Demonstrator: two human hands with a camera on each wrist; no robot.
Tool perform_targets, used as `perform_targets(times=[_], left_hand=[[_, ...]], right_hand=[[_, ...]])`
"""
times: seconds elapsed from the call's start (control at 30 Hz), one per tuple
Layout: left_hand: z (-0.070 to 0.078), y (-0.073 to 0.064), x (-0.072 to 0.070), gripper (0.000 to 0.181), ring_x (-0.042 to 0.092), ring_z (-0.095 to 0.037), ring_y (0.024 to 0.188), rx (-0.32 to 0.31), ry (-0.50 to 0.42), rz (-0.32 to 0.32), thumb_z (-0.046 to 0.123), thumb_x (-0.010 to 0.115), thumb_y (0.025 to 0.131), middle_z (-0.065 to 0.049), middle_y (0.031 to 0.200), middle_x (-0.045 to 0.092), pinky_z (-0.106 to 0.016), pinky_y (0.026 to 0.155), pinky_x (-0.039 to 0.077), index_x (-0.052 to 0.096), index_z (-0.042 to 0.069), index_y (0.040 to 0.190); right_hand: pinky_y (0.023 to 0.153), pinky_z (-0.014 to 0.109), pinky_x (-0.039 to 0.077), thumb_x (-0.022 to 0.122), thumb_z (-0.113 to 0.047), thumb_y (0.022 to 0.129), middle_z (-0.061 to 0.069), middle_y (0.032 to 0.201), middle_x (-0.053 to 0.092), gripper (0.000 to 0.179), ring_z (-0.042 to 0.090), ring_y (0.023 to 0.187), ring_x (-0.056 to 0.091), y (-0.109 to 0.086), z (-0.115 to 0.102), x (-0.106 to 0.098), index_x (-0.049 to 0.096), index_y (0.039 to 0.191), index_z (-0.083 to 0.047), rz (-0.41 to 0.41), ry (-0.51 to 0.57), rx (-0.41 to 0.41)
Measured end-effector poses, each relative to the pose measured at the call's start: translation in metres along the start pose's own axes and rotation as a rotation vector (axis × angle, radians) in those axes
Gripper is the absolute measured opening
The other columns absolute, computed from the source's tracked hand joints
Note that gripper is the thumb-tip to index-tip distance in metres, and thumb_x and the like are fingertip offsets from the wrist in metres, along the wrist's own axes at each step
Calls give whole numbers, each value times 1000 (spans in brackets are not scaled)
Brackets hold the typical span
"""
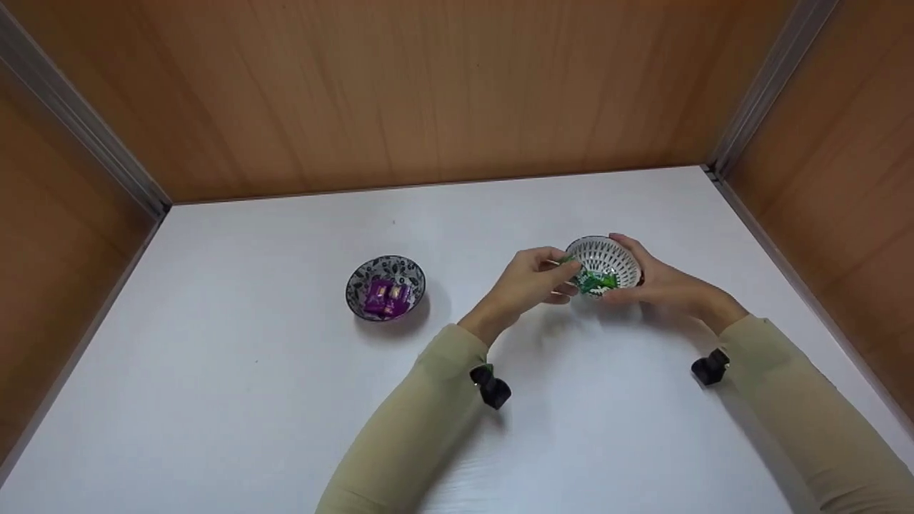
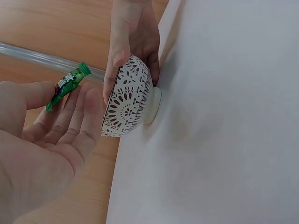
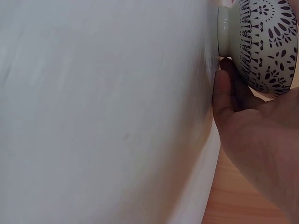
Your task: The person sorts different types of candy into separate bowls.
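Observation:
My left hand (image 1: pixel 532 280) pinches a green wrapped candy (image 2: pixel 68 86) between thumb and fingers, at the left rim of a white bowl with a dark cut-leaf pattern (image 2: pixel 128 100). Inside that bowl lie more green wrapped candies (image 1: pixel 598 282). My right hand (image 1: pixel 664 282) holds the bowl from its right side, the thumb at the near rim and the other fingers around the far side. From the right wrist view, its fingers (image 3: pixel 223 88) curl beside the bowl's foot, against the patterned wall.
A second bowl (image 1: pixel 355 285), with a dark floral pattern, stands to the left with several purple wrapped candies (image 1: pixel 385 298) in it. Both stand on a white table (image 1: pixel 214 400). Wooden panels (image 1: pixel 428 93) enclose the back and sides.

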State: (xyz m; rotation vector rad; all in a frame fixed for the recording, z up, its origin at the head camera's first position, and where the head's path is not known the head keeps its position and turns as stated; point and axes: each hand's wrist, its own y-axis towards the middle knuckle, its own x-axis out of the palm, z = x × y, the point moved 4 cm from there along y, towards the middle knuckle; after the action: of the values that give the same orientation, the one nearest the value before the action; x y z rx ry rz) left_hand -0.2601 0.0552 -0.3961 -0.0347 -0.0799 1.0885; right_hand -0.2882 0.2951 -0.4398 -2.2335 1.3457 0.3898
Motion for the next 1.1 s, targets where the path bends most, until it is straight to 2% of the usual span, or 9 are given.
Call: perform_targets(times=[0.13, 0.27, 0.37, 0.53, 0.9, 1.0, 1.1], left_hand=[[4, 7, 5, 14, 72, -29, 94, -19, -8, 38, 19, 67, 100, -11, 103, 70, -33, 78, 62, 68, 6, 106], [9, 13, 5, 14, 72, -30, 96, -30, -12, 63, 19, 69, 99, -9, 102, 68, -31, 77, 62, 68, 7, 106], [14, 17, 4, 14, 72, -31, 98, -24, -7, 74, 17, 69, 99, -9, 103, 68, -31, 78, 61, 68, 6, 107], [22, 23, 5, 14, 72, -24, 91, -20, 4, 90, 16, 69, 99, -9, 103, 67, -31, 80, 61, 68, 6, 110], [18, 36, 23, 8, 72, -22, 84, -57, -79, 107, 12, 66, 100, -8, 99, 65, -30, 74, 62, 65, 8, 106], [18, 38, 27, 14, 72, -22, 88, -68, -63, 110, 16, 64, 102, -7, 103, 65, -31, 77, 62, 65, 7, 113], [17, 40, 31, 35, 68, -24, 106, -86, 17, 110, 29, 60, 104, -6, 118, 62, -34, 84, 60, 60, 7, 131]], right_hand=[[117, 65, 19, 81, -43, 86, 11, 163, 17, 113, 35, 143, 25, -2, 0, -1, -2, 162, -35, -2, -25, 18], [116, 64, 20, 81, -43, 86, 11, 163, 17, 112, 34, 143, 24, -1, 1, -1, -1, 162, -38, 0, -27, 32], [116, 63, 20, 81, -42, 86, 11, 162, 18, 112, 33, 143, 23, 0, 1, -1, -1, 162, -37, 0, -25, 33], [116, 63, 21, 82, -44, 85, 9, 162, 19, 113, 33, 143, 22, -1, -1, -1, -1, 162, -37, 4, -26, 38], [116, 57, 23, 80, -43, 87, 10, 158, 24, 111, 33, 141, 28, -1, 0, 0, -2, 161, -39, -4, -15, 31], [116, 58, 23, 80, -42, 87, 10, 158, 23, 110, 34, 142, 27, -2, 0, 0, -1, 161, -40, -6, -8, 24], [115, 61, 22, 80, -43, 87, 11, 157, 23, 110, 35, 142, 25, -4, -1, -1, -1, 161, -40, -3, -21, 27]])
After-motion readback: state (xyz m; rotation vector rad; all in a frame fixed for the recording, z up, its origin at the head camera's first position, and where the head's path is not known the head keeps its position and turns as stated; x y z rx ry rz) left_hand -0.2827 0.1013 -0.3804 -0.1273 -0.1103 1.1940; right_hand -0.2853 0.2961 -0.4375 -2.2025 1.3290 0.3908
